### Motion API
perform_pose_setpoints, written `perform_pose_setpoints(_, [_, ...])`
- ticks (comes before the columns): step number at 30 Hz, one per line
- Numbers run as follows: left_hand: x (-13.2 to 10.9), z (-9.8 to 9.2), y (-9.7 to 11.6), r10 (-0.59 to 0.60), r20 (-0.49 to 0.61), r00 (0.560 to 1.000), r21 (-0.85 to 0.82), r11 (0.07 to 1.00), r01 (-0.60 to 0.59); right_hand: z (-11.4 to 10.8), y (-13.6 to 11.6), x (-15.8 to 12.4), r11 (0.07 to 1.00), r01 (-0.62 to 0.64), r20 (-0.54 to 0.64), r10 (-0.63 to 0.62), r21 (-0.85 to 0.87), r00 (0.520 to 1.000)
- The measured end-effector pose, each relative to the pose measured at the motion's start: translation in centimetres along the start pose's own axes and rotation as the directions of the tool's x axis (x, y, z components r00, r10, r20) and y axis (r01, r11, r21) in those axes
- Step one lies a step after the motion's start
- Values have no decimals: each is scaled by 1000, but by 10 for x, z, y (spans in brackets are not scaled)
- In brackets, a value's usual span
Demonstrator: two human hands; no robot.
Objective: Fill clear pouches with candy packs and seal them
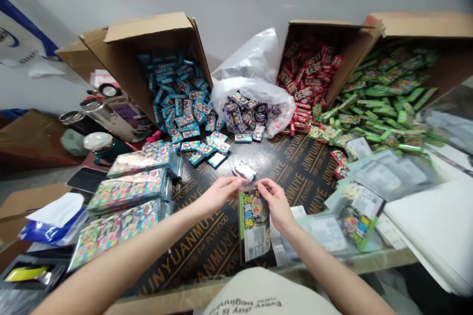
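My left hand point(218, 194) and my right hand point(275, 204) both pinch the top edge of a clear printed pouch point(254, 226) that hangs upright above the dark plywood table point(295, 167). The pouch has a green side strip and a colourful label. A small purple-and-white candy packet point(244, 171) lies on the table just beyond my fingertips. Whether anything is inside the pouch is not visible.
Tipped cardboard boxes at the back spill blue packets point(181, 103), red packets point(308, 78) and green packets point(384, 93); a plastic bag point(254, 88) holds purple ones. Filled pouches point(127, 206) are stacked at left, empty pouches point(354, 206) at right. Metal flasks point(111, 113) stand far left.
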State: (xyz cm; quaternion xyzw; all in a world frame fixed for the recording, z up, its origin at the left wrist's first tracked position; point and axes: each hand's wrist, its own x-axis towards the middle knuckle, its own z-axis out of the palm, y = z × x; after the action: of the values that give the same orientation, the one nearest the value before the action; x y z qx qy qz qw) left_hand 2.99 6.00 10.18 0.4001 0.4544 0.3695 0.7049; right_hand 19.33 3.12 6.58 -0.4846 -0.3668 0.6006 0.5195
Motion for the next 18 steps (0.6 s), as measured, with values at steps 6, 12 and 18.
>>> perform_pose_setpoints(6, [-27,30,-55,-136,-122,983,-446,893,68,1,10,-22,995,23,-104,-12,96,994])
perform_pose_setpoints(12, [-40,47,-54,-159,-145,977,-605,795,40,-11,-3,-36,954,-168,-23,179,247,984])
perform_pose_setpoints(18, [-48,43,-51,49,-273,961,-273,954,-127,-17,-10,-47,993,-46,86,37,111,996])
